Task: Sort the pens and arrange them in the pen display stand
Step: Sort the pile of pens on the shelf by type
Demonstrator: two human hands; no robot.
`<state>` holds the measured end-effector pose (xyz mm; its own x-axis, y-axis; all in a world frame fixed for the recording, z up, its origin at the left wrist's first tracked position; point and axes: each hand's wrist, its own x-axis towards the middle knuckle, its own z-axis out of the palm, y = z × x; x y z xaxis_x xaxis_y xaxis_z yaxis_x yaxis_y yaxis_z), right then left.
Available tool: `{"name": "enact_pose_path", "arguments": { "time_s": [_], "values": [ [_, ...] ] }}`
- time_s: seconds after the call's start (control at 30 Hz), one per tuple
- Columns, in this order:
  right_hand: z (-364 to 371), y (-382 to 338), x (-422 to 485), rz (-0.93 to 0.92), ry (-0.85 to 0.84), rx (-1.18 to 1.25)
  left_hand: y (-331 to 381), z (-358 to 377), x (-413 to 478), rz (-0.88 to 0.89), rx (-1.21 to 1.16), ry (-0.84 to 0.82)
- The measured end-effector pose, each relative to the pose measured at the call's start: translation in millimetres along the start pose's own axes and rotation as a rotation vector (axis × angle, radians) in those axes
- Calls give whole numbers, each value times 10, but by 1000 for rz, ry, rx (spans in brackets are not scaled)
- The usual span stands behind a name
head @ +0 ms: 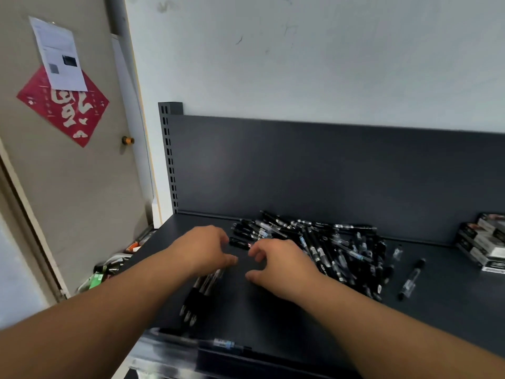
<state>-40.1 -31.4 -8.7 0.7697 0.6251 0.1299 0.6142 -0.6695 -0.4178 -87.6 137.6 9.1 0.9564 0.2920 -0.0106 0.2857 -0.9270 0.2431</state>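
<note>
No writing can be read: the labels on the pens are blurred, the print on the white sheet (58, 53) pinned to the door (82, 187) at upper left is too small, and the red paper (62, 110) beneath it bears one large white brushed character. A heap of black pens (328, 247), too many to be counted, is spread over the middle of the dark shelf (273, 324). One lone pen (410, 280) is seen to its right, one front pen (229, 345) at the lower edge, and stacked boxes (481, 242) at the far right. A bundle (203, 291) of about four pens runs out from under the left hand (205, 250); its fingers are curled, but whether the bundle is gripped cannot be told. The right hand (278, 266) is held with fingers (259, 248) loosely curled and apart from the thumb, nothing in them. One short pen (240, 243) lies just beyond both hands, between them.
</note>
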Motion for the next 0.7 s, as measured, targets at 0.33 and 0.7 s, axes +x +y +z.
{"name": "enact_pose_path", "arguments": {
  "time_s": [0.33, 0.7],
  "values": [
    [-742, 881, -311, 267, 207, -89, 1127, 163, 254, 254, -119, 44],
    [-734, 1293, -420, 301, 166, -185, 1600, 316, 383, 341, -86, 77]
  ]
}}
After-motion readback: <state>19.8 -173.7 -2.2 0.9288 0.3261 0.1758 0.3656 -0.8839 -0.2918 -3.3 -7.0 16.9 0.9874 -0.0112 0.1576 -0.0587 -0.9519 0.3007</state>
